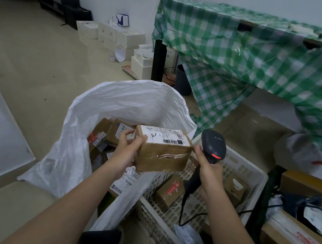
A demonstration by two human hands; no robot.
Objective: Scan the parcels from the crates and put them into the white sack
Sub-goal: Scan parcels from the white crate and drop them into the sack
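My left hand [127, 150] grips a brown cardboard parcel [163, 157] by its left end, white shipping label facing up. It hangs over the edge between the white sack [84, 131] and the white crate [251, 176]. My right hand [209, 170] holds a black barcode scanner [213, 144] just right of the parcel, its red light lit and its cable hanging into the crate. The open sack holds several brown parcels [113, 131]. Three more parcels, one with a red label [170, 192], lie in the crate.
A table with a green checked cloth [247, 57] stands behind the crate. Cardboard boxes [300, 242] and dark cables crowd the right side. White boxes [116, 37] are stacked by the far wall, and a grey bin [182, 81] stands under the table. Bare floor lies left.
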